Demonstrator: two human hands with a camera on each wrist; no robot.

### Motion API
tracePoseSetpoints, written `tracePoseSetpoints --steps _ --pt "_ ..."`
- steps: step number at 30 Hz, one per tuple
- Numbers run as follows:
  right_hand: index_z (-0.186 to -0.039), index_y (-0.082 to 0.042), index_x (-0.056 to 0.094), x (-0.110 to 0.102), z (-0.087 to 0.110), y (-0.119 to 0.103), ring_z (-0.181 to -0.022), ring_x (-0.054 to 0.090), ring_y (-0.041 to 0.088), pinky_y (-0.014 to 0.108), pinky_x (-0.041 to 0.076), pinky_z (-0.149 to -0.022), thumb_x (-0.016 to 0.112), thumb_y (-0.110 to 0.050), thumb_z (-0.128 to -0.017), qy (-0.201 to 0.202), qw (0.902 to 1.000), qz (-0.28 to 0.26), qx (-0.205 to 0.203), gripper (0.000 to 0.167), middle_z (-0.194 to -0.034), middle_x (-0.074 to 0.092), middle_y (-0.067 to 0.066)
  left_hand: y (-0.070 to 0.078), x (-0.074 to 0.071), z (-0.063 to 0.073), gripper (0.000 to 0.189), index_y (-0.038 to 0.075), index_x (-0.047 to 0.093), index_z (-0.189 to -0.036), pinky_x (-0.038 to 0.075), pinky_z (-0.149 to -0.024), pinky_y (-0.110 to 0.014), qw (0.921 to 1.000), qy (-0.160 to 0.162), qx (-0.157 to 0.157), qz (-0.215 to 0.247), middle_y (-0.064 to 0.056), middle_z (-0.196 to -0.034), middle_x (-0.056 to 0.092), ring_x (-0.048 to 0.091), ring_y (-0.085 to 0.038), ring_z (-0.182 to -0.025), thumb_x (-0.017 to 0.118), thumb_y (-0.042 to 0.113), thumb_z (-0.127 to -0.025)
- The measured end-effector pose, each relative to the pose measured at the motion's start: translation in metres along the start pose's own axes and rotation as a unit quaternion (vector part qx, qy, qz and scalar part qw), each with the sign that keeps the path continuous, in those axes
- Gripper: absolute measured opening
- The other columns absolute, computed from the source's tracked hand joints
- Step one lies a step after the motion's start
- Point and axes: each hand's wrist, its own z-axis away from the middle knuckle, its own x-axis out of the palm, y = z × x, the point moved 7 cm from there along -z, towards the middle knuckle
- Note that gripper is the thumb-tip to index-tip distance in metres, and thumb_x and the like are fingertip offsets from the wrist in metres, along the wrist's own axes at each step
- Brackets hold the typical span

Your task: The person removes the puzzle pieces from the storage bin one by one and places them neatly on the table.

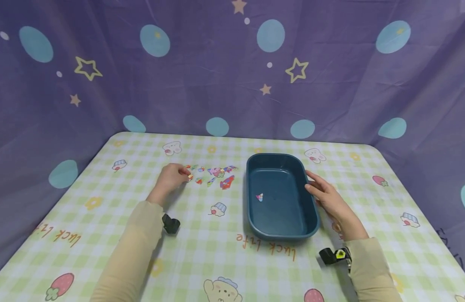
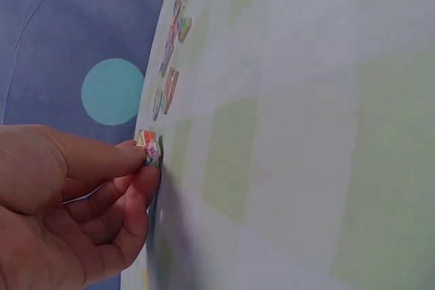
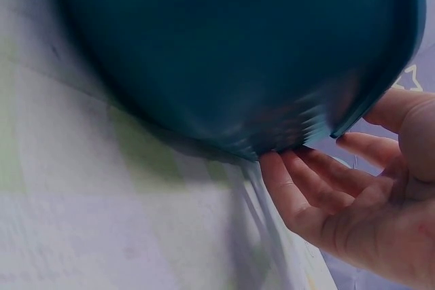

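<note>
My left hand pinches a small colourful flat piece between thumb and fingers, close over the table. Several similar printed pieces lie to its right on the cloth, red, pink, green and blue. A dark teal plastic tub stands right of them. One small piece lies on the tub's floor, left of its middle. My right hand rests against the tub's right side, fingers loosely bent, fingertips touching its wall and rim. The right wrist view shows the fingertips low on the wall.
A green checked tablecloth with printed cupcakes, strawberries and lettering covers the table. A purple curtain with stars and dots hangs behind the table's back edge. Black wrist cameras are strapped at both sleeves.
</note>
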Motion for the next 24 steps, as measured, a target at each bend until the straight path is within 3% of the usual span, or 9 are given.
tracePoseSetpoints --steps 6,12,17,24 --pt "-0.146 -0.022 0.016 0.002 0.002 0.000 -0.133 0.023 0.036 0.057 0.027 -0.099 0.048 -0.039 -0.093 -0.002 1.0000 0.004 0.006 0.065 -0.147 0.022 0.020 -0.006 0.000 0.002 0.016 0.001 0.068 -0.093 0.041 -0.058 -0.022 0.9993 0.000 -0.038 0.003 -0.010 -0.085 0.066 0.053 -0.015 -0.068 0.062 0.007 -0.080" --pt "-0.147 -0.023 0.016 0.003 0.002 -0.002 -0.134 0.021 0.036 0.059 0.023 -0.100 0.048 -0.038 -0.093 -0.006 1.0000 -0.002 0.005 0.064 -0.148 0.019 0.020 -0.006 -0.001 0.003 0.014 0.003 0.067 -0.094 0.041 -0.058 -0.023 0.9991 0.004 -0.042 -0.010 -0.010 -0.087 0.066 0.053 -0.016 -0.068 0.060 0.011 -0.084" --pt "-0.147 -0.021 0.016 0.001 0.002 -0.002 -0.134 0.021 0.036 0.059 0.023 -0.100 0.048 -0.037 -0.093 -0.007 1.0000 -0.004 0.000 0.064 -0.148 0.019 0.021 0.004 -0.003 0.001 0.016 0.003 0.066 -0.096 0.042 -0.059 -0.026 0.9996 0.009 -0.020 -0.018 -0.011 -0.086 0.065 0.054 -0.017 -0.067 0.058 0.011 -0.084" --pt "-0.147 -0.021 0.016 0.001 0.003 -0.002 -0.134 0.022 0.036 0.058 0.025 -0.099 0.048 -0.037 -0.093 -0.005 1.0000 0.000 0.000 0.064 -0.148 0.020 0.021 0.039 0.005 0.003 0.017 0.004 0.066 -0.096 0.045 -0.069 -0.032 0.9984 0.006 0.049 -0.026 -0.010 -0.085 0.065 0.058 -0.019 -0.072 0.057 0.010 -0.083"
